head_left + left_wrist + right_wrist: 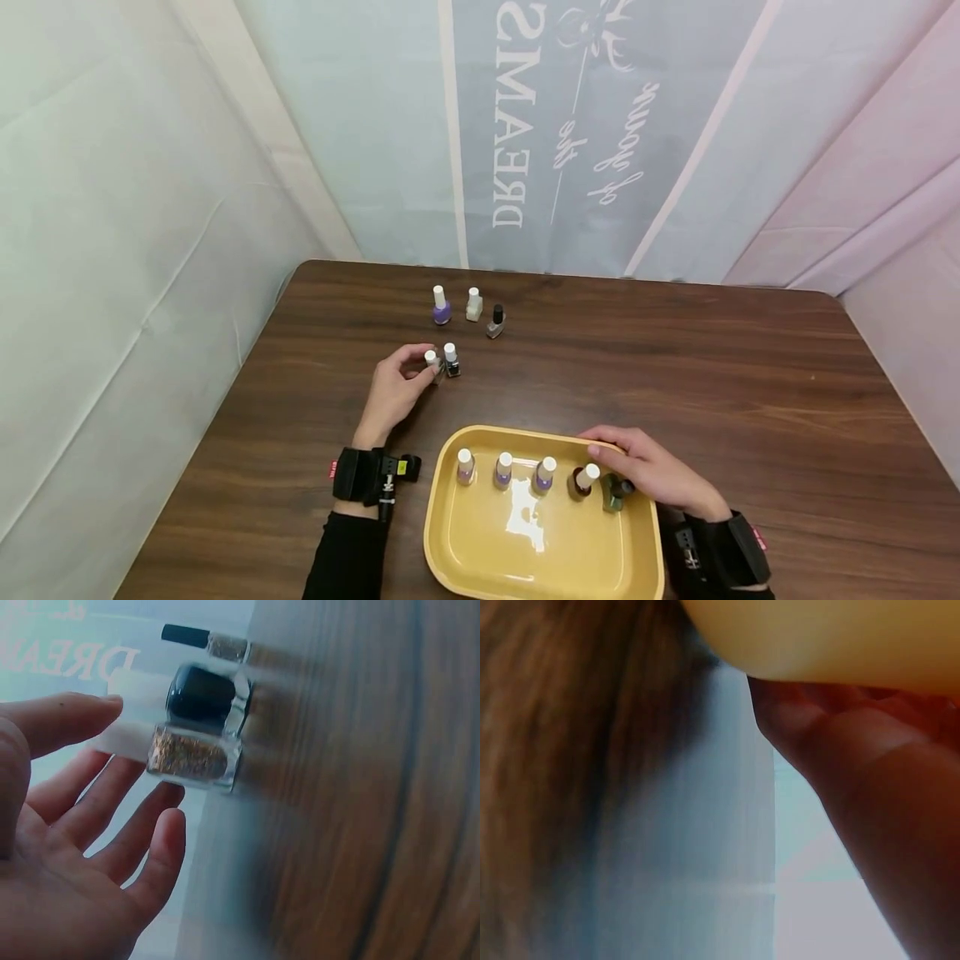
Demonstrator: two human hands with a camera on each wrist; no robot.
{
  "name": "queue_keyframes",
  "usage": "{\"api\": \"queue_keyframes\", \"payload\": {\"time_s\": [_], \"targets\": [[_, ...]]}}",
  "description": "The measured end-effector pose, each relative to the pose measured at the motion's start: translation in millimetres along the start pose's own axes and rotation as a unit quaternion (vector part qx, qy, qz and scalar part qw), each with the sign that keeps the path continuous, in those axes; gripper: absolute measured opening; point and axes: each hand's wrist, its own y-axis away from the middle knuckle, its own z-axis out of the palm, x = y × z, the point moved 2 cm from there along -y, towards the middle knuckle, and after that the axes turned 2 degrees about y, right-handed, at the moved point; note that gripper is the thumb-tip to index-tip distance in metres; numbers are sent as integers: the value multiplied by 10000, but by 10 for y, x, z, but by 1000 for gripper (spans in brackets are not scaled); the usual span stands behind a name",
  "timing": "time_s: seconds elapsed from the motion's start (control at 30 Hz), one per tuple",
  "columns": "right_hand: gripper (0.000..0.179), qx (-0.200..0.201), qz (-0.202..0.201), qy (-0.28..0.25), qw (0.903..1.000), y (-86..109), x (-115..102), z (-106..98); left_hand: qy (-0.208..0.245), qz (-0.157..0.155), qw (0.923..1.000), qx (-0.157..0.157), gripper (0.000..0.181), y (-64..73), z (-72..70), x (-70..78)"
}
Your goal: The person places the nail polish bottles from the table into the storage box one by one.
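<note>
My left hand [393,387] pinches the white cap of a glitter nail polish bottle [191,756] between thumb and fingers. Close beside it stands a dark nail polish bottle [452,363] with a white cap. The right hand [651,467] grips the far right rim of a yellow tray [480,554]; in the right wrist view its fingers are partly hidden by the tray [825,645]. Along the tray's far side stand white-capped bottles, among them a purple one [543,477] and a dark brown one [581,483]. A green bottle [613,493] with a black cap leans near the right hand.
Beyond the left hand stand a purple bottle [442,312], a white bottle [474,306] and a black-capped bottle [496,322]. The brown wooden table [712,367] meets hanging cloth [397,167] at its back edge.
</note>
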Motion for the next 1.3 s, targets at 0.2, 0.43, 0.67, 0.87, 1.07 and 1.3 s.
{"api": "queue_keyframes", "payload": {"time_s": [0.2, 0.43, 0.67, 0.87, 1.07, 1.3], "targets": [[29, -1, 19, -26, 10000, -2, -8, 3, -8, -85, 9999, 77, 26, -6, 24, -3], [29, 82, -81, 131, 9998, -14, -9, -18, -291, -123, 9993, 200, 25, -13, 42, 19], [28, 82, -101, 126, 9998, -3, 2, -17, -451, -49, 9985, 313, 23, -1, 49, 13], [28, 66, -92, 182, 9998, 8, 12, -16, -280, -30, 9990, 348, 22, 37, 49, -7], [27, 61, -94, 244, 9996, 20, 22, -12, -254, -158, 9984, 483, 20, 97, 27, 6], [27, 167, 36, 312, 9994, 57, 5, -21, -277, 19, 9978, 596, 19, 142, -7, 154]]}}
